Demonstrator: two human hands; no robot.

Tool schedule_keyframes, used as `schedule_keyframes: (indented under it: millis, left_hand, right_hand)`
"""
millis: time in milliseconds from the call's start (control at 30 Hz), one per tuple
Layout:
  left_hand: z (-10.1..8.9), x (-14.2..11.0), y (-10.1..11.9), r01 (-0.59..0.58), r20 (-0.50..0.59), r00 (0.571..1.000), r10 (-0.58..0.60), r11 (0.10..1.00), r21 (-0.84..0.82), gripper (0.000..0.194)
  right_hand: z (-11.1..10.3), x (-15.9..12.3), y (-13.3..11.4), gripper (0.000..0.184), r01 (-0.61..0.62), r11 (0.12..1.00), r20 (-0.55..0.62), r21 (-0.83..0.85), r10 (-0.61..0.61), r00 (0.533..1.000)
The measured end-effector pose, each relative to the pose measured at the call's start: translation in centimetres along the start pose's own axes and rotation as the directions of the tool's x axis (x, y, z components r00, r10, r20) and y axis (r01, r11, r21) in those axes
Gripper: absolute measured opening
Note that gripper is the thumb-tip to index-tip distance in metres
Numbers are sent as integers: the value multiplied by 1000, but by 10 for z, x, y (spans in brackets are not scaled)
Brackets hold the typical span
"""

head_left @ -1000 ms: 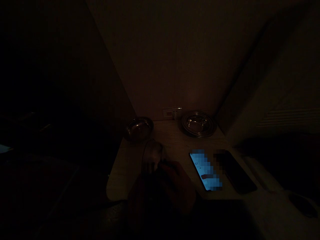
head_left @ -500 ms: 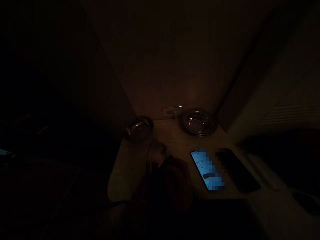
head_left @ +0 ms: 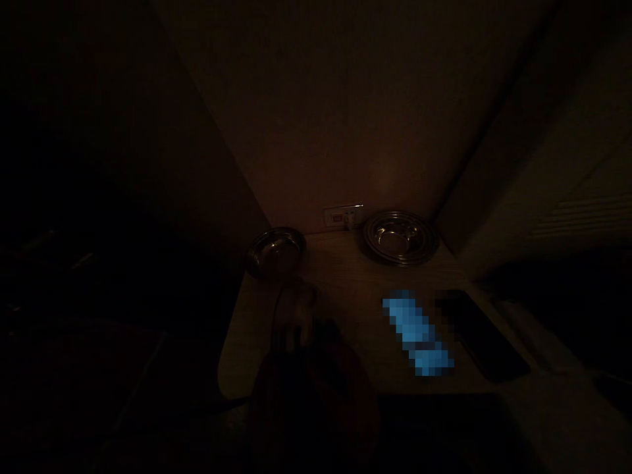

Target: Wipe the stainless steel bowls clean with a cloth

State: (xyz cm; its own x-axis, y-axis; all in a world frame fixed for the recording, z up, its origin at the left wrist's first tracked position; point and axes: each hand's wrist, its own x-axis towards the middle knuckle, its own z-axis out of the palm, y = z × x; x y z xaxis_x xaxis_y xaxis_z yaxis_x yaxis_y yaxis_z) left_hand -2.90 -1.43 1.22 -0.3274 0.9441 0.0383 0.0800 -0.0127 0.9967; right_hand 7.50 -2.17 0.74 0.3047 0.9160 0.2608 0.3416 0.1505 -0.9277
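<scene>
The scene is very dark. Near the front edge of a pale table [head_left: 355, 283], a clear glass-like vessel [head_left: 291, 315] stands tilted slightly. My right hand [head_left: 336, 375] is a dim reddish shape just behind and below it, and its fingers seem wrapped round the vessel's lower part. My left hand cannot be made out apart from the dark mass at the bottom centre.
A small steel bowl [head_left: 275, 250] sits at the table's back left and a steel plate [head_left: 401, 237] at the back right, with a wall socket [head_left: 342, 215] between them. A lit phone [head_left: 417, 334] and a dark phone [head_left: 481, 336] lie to the right.
The vessel and my hand have shifted a little left and toward me. The view has drifted, so the phones and dishes sit slightly further right.
</scene>
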Motion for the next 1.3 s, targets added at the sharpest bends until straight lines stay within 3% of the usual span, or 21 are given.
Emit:
schedule_keyframes:
  millis: [267, 467, 633, 700, 833, 967, 1100, 1300]
  left_hand:
    - [-2, -5, 2, 7, -47, 999, -5, 999, 32, 36]
    - [2, -9, -4, 6, -54, 999, -4, 1000, 23, 33]
    - [8, -11, -7, 10, -33, 999, -10, 1000, 18, 31]
    - [9, -12, -7, 13, -29, 1000, -13, 1000, 19, 31]
    - [9, -13, -6, 13, -26, 1000, -12, 1000, 15, 31]
    - [10, -14, -4, 11, -18, 1000, -11, 1000, 5, 31]
    - [12, -15, -5, 19, -10, 1000, -19, 1000, -8, 31]
    - [9, -17, -7, 16, 7, 1000, -16, 1000, -22, 30]
  right_hand:
    - [-13, 9, -2, 17, -46, 998, 26, 36, 46, 999]
    - [-24, 19, -12, 21, 64, 998, 60, 6, -64, 996]
    - [-26, 19, -17, 19, 169, 978, 32, -120, -167, 986]
    - [-29, 24, -16, 22, 290, 939, 72, -183, -282, 957]
    - [-33, 42, -17, 29, 539, 788, 185, -297, -507, 842]
    - [-37, 50, -21, 32, 593, 714, 250, -374, -537, 805]
    - [-41, 58, -22, 32, 690, 623, 346, -367, -597, 723]
    - [-46, 68, -23, 28, 700, 623, 384, -349, -586, 713]
